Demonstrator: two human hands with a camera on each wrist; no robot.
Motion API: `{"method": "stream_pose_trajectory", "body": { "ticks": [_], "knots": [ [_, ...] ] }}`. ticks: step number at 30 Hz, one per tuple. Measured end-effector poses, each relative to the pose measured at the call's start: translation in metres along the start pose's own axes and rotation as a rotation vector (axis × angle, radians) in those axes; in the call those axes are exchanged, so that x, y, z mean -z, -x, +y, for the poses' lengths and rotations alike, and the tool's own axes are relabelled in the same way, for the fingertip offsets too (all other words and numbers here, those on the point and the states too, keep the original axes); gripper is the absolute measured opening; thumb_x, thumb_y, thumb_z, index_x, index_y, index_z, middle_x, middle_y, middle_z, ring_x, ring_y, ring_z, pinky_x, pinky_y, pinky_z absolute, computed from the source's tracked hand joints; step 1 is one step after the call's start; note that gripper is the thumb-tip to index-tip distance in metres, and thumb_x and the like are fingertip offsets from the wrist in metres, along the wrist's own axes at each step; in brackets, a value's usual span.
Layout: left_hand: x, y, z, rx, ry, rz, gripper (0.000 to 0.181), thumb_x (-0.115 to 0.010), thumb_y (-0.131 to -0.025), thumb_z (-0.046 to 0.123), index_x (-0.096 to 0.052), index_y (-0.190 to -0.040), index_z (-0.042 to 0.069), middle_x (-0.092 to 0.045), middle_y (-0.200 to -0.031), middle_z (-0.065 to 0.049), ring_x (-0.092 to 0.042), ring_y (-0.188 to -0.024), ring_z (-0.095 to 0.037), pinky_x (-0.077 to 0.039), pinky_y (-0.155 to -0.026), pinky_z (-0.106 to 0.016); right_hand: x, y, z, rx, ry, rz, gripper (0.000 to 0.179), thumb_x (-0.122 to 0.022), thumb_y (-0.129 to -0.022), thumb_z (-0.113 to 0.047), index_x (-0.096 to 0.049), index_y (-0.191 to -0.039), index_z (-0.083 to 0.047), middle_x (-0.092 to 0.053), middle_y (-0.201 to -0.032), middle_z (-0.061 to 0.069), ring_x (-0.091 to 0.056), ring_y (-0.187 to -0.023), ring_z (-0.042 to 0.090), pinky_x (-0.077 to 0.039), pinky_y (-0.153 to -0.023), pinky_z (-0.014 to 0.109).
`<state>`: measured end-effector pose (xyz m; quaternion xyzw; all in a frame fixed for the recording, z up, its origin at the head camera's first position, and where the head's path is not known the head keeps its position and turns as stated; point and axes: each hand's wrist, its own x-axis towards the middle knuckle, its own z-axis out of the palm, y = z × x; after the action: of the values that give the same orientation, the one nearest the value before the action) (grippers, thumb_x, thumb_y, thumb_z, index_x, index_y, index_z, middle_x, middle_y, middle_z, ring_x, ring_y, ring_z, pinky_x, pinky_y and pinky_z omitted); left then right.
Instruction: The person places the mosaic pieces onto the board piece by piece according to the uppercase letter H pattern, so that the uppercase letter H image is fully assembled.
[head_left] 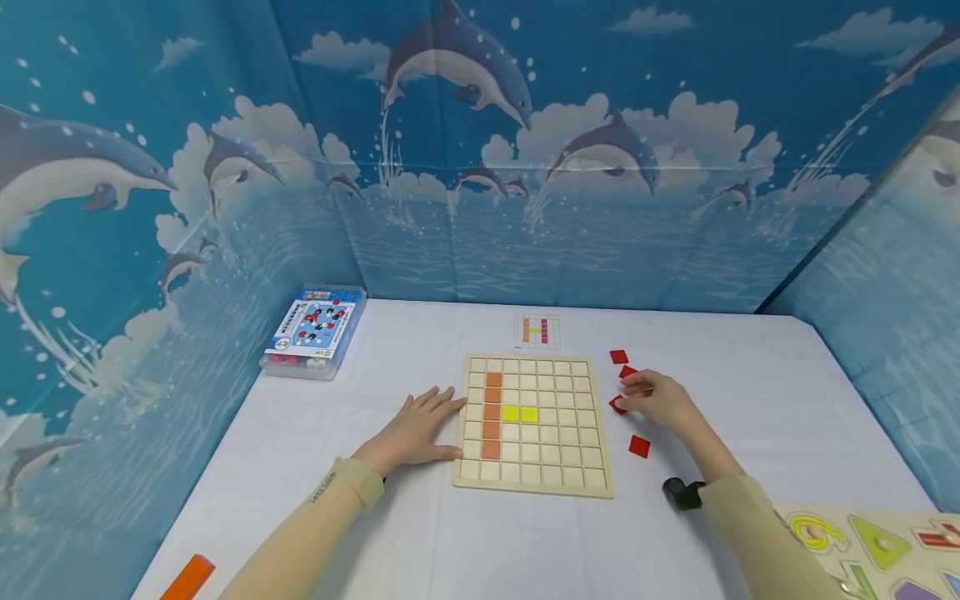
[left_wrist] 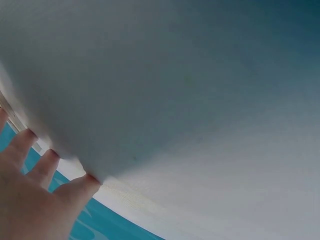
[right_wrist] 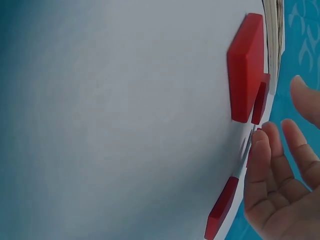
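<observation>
Left hand: palm down, fingers spread, grip released. Index fingertip and thumb tip at the left edge of the wooden grid board, which lies flat in the middle of the table.

Right hand: over the loose red square tiles to the right of the board. Fingers slightly bent, thumb well apart from them in the right wrist view; grip released. Cannot tell whether a fingertip touches a tile.

Red tiles: four visible from the head view, in a loose row running far to near. The two middle ones are partly covered by the right hand; the nearest lies apart from it.

Board: seven by seven cells. Five orange tiles fill part of the second column from the left, leaving its farthest and nearest cells bare. Two yellow tiles sit side by side, directly right of the middle orange one.

Pattern card: just beyond the board's far edge, printed with an orange column at left, yellow between, red column at right.

Surroundings: molecular model kit box at far left; orange bar at near left; shape puzzle board at near right; dolphin-print curtain behind.
</observation>
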<state>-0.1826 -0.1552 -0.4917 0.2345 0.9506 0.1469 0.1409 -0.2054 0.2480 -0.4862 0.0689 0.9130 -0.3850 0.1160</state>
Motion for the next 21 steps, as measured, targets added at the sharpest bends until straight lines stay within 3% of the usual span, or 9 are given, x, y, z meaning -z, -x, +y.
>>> {"method": "stream_pose_trajectory", "body": {
  "ticks": [4, 9, 21],
  "knots": [
    [0.0, 0.0, 0.0, -0.01, 0.007, 0.01, 0.085, -0.073, -0.084, 0.052, -0.036, -0.153, 0.02, -0.029, -0.162, -0.011, -0.021, -0.151, -0.036, -0.017, -0.118, -0.065, -0.002, -0.002, -0.001, 0.005, 0.025, -0.014, 0.05, -0.075, -0.087, -0.023, -0.056, -0.127, 0.001, -0.062, -0.118, 0.02, -0.057, -0.106, 0.031, -0.055, -0.086, 0.037],
    [-0.002, -0.002, -0.002, -0.006, 0.005, 0.008, 0.085, -0.073, -0.084, 0.052, -0.036, -0.153, 0.022, -0.029, -0.162, -0.01, -0.021, -0.151, -0.035, -0.016, -0.119, -0.065, -0.003, -0.001, -0.003, 0.005, 0.056, -0.023, 0.047, -0.076, -0.086, -0.021, -0.059, -0.123, 0.002, -0.063, -0.11, 0.018, -0.056, -0.1, 0.029, -0.054, -0.077, 0.029],
    [-0.002, -0.003, -0.003, 0.002, 0.009, 0.009, 0.085, -0.073, -0.083, 0.053, -0.036, -0.154, 0.023, -0.029, -0.162, -0.009, -0.021, -0.151, -0.035, -0.016, -0.119, -0.064, -0.006, 0.0, -0.012, -0.039, 0.087, -0.049, 0.039, -0.077, -0.084, -0.015, -0.06, -0.115, 0.0, -0.059, -0.096, 0.012, -0.054, -0.091, 0.024, -0.05, -0.069, 0.024]
  ]
}}
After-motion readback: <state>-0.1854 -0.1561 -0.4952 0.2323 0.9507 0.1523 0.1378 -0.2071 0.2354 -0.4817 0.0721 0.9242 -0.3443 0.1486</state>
